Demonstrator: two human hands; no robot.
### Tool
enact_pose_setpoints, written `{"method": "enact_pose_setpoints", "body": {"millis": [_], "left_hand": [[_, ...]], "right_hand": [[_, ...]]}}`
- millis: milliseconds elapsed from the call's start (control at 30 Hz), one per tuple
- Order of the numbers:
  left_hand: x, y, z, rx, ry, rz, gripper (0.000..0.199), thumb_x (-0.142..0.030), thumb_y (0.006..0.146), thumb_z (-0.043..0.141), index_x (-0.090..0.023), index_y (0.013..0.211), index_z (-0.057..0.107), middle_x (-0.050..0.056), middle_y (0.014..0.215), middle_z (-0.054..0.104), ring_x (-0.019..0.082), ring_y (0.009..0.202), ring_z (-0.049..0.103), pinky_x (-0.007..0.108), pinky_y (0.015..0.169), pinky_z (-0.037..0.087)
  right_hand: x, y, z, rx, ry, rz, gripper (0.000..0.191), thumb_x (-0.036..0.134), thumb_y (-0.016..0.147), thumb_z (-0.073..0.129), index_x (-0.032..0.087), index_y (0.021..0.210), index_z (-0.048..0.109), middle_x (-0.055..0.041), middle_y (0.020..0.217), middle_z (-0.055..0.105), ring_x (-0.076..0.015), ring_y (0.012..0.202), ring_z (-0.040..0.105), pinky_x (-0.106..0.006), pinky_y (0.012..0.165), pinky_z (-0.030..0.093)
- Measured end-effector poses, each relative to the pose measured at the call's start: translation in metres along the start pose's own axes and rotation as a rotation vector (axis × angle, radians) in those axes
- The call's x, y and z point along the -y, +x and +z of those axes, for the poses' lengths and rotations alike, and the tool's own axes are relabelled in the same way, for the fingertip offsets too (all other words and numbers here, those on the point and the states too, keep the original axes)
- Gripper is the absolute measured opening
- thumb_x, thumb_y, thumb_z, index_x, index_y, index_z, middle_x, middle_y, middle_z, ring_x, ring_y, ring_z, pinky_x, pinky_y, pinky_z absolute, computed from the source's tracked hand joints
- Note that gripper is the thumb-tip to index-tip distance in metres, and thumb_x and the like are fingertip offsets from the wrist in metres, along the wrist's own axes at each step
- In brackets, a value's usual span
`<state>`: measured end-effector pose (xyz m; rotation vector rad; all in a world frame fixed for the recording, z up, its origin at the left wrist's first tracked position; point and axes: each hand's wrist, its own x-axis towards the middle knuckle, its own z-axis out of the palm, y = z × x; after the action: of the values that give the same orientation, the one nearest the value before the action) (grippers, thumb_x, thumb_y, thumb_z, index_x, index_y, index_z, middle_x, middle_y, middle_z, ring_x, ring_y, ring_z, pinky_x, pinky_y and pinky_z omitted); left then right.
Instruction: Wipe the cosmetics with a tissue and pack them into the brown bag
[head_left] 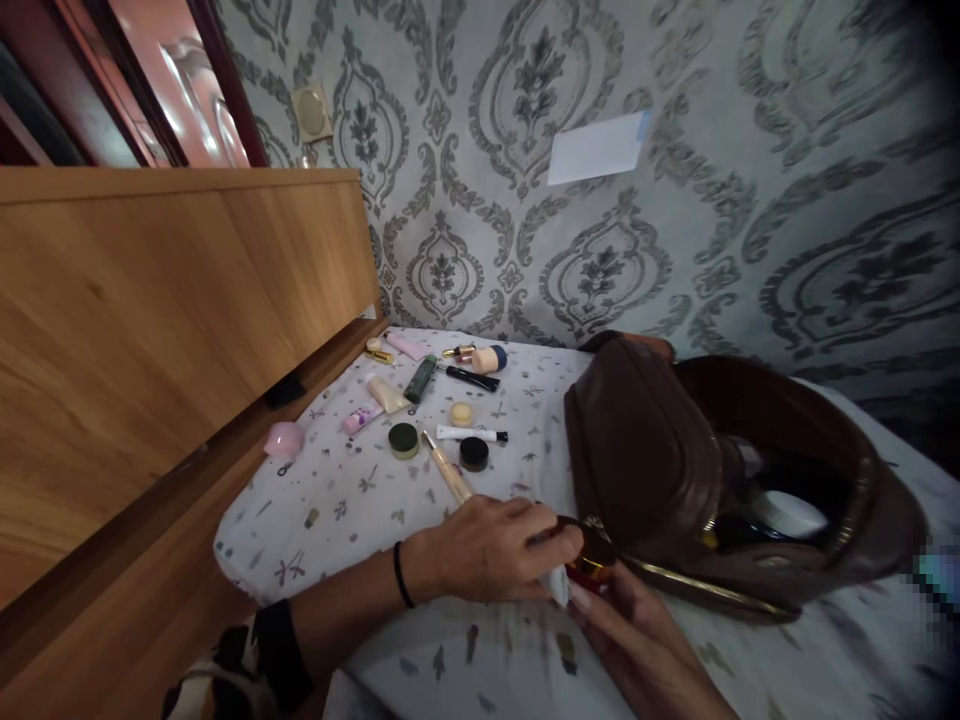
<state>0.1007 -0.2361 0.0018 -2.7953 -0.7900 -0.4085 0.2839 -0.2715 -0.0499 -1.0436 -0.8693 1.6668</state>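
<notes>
My right hand is closed around a dark red container with a gold band; its exact kind is hard to make out. A white cloth or tissue is pinched in my left hand, pressed against that container. Just beyond the left hand lies a cream-coloured tube with a thin tip. Near it are a jar with a dark green lid, a small black jar, a white and black pen-like stick and a round yellowish piece.
A brown leather bag stands unzipped at the right, with items inside. Farther back on the patterned sheet lie a green tube, a black tube and a beige tube. A pink cup-shaped item sits by the wooden cabinet.
</notes>
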Motion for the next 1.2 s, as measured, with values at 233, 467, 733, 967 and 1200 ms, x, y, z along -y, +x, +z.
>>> {"method": "enact_pose_setpoints", "body": {"millis": [233,467,733,967,1200], "left_hand": [[0.029,-0.035,-0.017,-0.096,-0.335,-0.360,0.046,-0.052,0.096,0.048,-0.018,0.124,0.060,0.008,0.110,0.073,0.021,0.098,0.069,0.030,0.086,0.054],[0.092,-0.137,-0.084,0.002,0.436,-1.515,0.051,-0.054,0.095,0.038,-0.013,0.119,0.058,0.021,0.111,0.067,0.040,0.096,0.067,0.047,0.075,0.051],[0.110,-0.170,-0.071,0.231,0.351,-1.694,0.062,-0.058,0.092,0.038,-0.006,0.121,0.055,0.027,0.113,0.065,0.044,0.101,0.065,0.051,0.079,0.050],[0.106,-0.155,-0.053,-0.213,-0.267,-1.440,0.063,-0.062,0.075,0.059,-0.017,0.118,0.060,0.011,0.105,0.071,0.032,0.098,0.066,0.040,0.081,0.053],[0.074,-0.091,-0.016,-0.317,-0.910,-0.987,0.056,-0.045,0.073,0.073,-0.017,0.120,0.061,0.009,0.123,0.066,0.029,0.116,0.059,0.038,0.100,0.047]], "right_hand": [[-0.003,0.000,-0.008,-0.012,-0.103,0.016,0.063,0.040,0.060,0.089,0.024,0.117,0.068,-0.0130,0.118,0.072,-0.0326,0.109,0.068,-0.045,0.099,0.052],[0.005,-0.002,-0.001,0.030,-0.157,0.010,0.064,0.042,0.058,0.090,0.021,0.114,0.067,-0.0139,0.112,0.074,-0.0330,0.104,0.070,-0.047,0.098,0.053],[0.005,-0.003,0.004,0.080,-0.132,-0.017,0.065,0.043,0.054,0.091,0.022,0.110,0.065,-0.0103,0.110,0.073,-0.0303,0.104,0.069,-0.046,0.100,0.051],[0.006,-0.006,0.004,0.121,-0.123,-0.022,0.063,0.039,0.057,0.090,0.022,0.112,0.064,-0.0093,0.114,0.071,-0.0289,0.107,0.067,-0.047,0.103,0.048],[-0.001,-0.003,0.002,0.120,-0.080,-0.053,0.065,0.035,0.056,0.091,0.022,0.113,0.063,-0.0087,0.115,0.070,-0.0280,0.108,0.067,-0.046,0.104,0.047]]}}
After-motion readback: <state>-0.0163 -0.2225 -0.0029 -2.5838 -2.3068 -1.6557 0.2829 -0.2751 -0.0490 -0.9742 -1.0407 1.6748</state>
